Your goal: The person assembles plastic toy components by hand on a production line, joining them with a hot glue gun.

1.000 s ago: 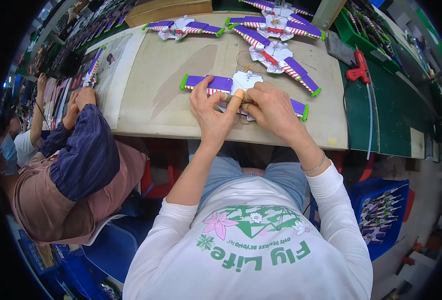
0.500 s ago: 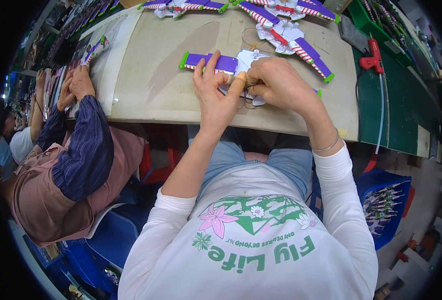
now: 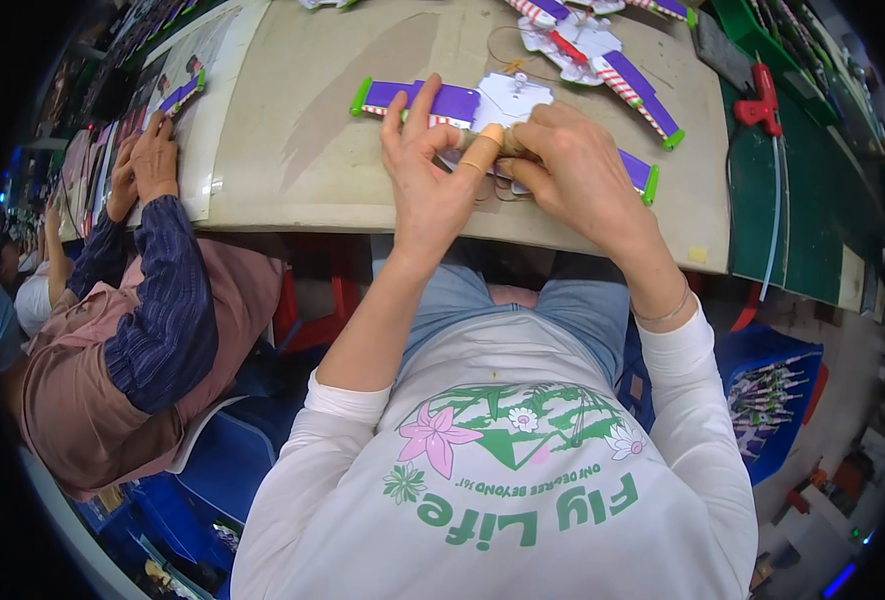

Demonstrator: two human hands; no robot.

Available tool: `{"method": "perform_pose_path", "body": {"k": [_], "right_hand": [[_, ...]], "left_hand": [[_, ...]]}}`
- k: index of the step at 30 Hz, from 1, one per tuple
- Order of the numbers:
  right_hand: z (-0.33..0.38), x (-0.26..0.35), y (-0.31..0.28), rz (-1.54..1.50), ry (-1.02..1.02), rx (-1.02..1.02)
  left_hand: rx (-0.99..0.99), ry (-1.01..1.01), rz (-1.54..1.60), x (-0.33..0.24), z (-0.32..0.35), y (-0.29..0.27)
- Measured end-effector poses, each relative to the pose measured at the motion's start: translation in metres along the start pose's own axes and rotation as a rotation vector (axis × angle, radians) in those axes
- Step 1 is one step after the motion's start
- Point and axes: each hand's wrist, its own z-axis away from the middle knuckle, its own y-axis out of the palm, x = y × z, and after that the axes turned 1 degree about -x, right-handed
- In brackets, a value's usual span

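Observation:
A toy wing assembly (image 3: 513, 98) lies on the table before me, with a white middle, purple wings, red-and-white striped edges and green tips. My left hand (image 3: 428, 185) is on its left wing (image 3: 443, 103), two fingers raised along the purple panel. The left thumb, wearing a yellowish finger cover, presses with a bent finger at the white middle. My right hand (image 3: 588, 180) is closed in a pinch beside that thumb. Thin dark wires (image 3: 508, 186) loop below the fingertips. What the right fingertips pinch is hidden.
More winged toys (image 3: 575, 45) lie at the back right. A red glue gun (image 3: 760, 105) with a pale cord rests on the green surface at right. A blue bin (image 3: 768, 390) of parts stands below. At left, a co-worker's hands (image 3: 148, 165) are near another winged piece (image 3: 181, 95).
The view has shifted slightly. More of the assembly's right wing and green tip now shows beyond my right hand. Both hands stay close together at its middle.

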Motion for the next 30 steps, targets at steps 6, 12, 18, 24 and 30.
{"method": "perform_pose_path", "body": {"k": [6,12,18,24,30], "right_hand": [[-0.011,-0.006,-0.004,-0.041,-0.113,0.100],[-0.024,-0.004,-0.009,-0.033,-0.082,0.203],[-0.022,-0.007,-0.003,0.087,-0.105,0.091],[-0.017,-0.032,-0.023,-0.387,0.040,0.364],[-0.002,-0.075,-0.043,-0.131,0.227,-0.320]], "left_hand": [[0.031,-0.036,0.005,0.001,0.004,0.000],[0.032,0.060,-0.089,0.002,0.002,0.001],[0.031,0.079,-0.120,0.003,-0.002,0.003],[0.040,0.039,-0.144,0.008,0.002,0.001],[-0.009,0.108,-0.274,0.006,-0.003,-0.033]]}}
